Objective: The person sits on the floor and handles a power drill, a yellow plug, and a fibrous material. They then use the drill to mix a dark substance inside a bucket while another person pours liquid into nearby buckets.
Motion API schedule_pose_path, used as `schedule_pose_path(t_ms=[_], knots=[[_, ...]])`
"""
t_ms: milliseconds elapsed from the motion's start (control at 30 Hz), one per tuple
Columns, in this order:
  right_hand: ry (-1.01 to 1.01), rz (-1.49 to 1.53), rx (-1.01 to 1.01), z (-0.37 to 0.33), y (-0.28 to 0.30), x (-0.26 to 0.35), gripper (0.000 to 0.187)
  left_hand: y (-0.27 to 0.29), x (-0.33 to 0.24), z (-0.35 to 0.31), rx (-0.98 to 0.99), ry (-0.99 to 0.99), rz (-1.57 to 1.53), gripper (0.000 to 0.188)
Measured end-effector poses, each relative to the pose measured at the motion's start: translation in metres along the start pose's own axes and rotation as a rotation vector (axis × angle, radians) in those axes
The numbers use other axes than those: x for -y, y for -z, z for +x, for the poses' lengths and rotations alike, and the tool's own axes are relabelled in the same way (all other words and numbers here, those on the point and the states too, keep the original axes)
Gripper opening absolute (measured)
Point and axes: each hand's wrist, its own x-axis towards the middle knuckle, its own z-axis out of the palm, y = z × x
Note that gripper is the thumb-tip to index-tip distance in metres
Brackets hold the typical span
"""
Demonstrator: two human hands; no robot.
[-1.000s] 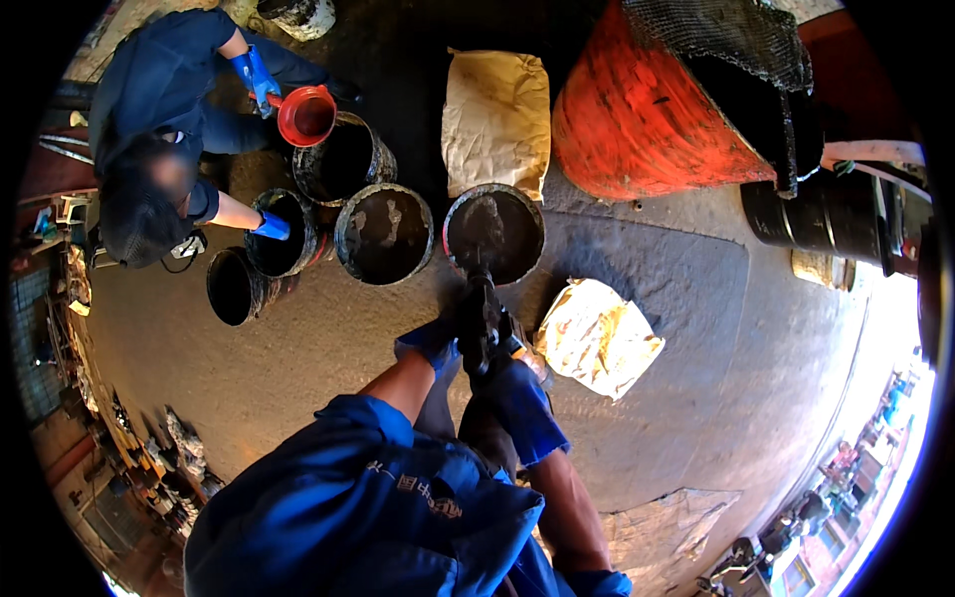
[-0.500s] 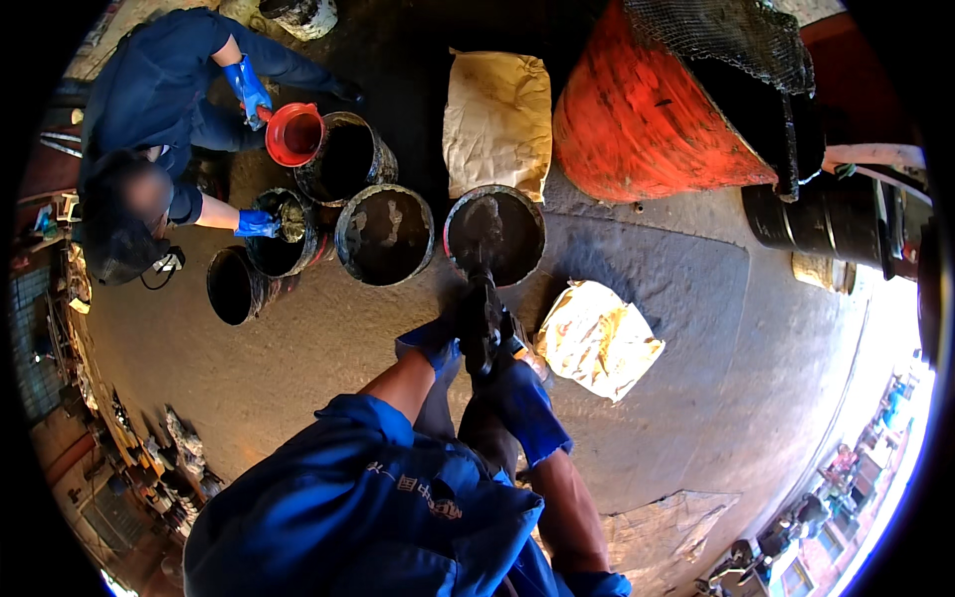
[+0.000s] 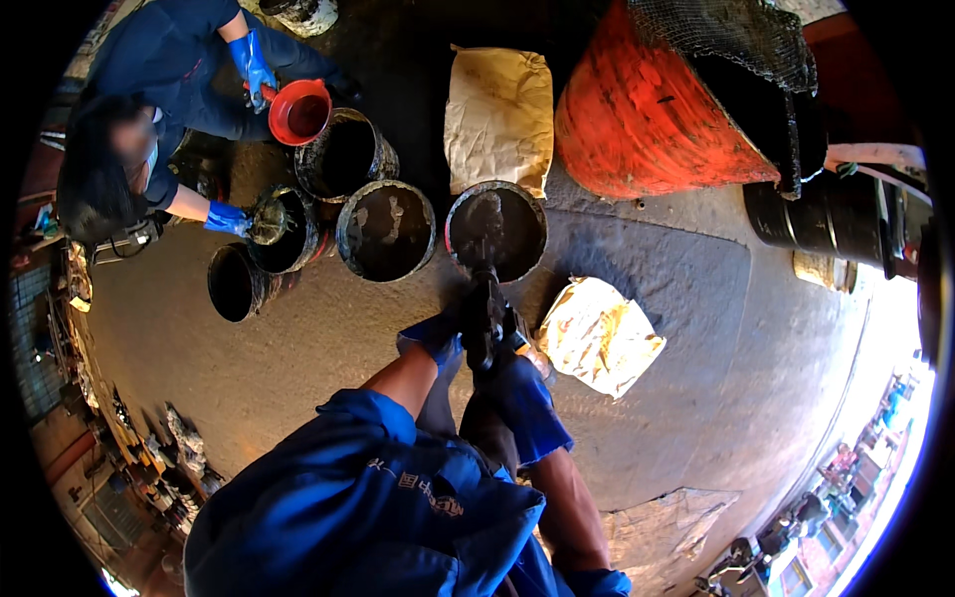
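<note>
Both my blue-gloved hands are closed round a dark, drill-like power mixer (image 3: 483, 316). My left hand (image 3: 434, 336) grips its left side, and my right hand (image 3: 519, 390) holds it from the right, nearer my body. Its far end points down into a round bucket (image 3: 545, 237) of dark thick stuff, with a paler patch on the surface; the tip is hidden in it. Just left stands a similar bucket (image 3: 341, 239) with dark contents and pale streaks. A crumpled pale sack (image 3: 602, 338) lies on the floor right of my hands.
A brown paper sack (image 3: 499, 114) lies beyond the bucket, beside a large red vessel (image 3: 647, 119). At the upper left a co-worker (image 3: 149, 70) bends over several dark buckets, holding a red dipper (image 3: 299, 111) and a smeared scoop (image 3: 269, 221). A black drum (image 3: 806, 229) lies far right.
The co-worker has leaned left; the red dipper rose slightly to the right and the scoop shifted left to its bucket's rim. My hands and the mixer hold nearly the same place.
</note>
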Motion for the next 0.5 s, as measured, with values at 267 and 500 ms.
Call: schedule_pose_path(t_ms=[267,500], knots=[[-0.087,-0.022,0.037,0.0,0.005,-0.006,0.038,-0.059,0.027,0.02,-0.133,0.065,0.102,0.032],[-0.099,-0.102,0.05,0.008,0.006,0.001,0.041,-0.044,0.014,0.023,-0.179,0.042,0.182,0.032]])
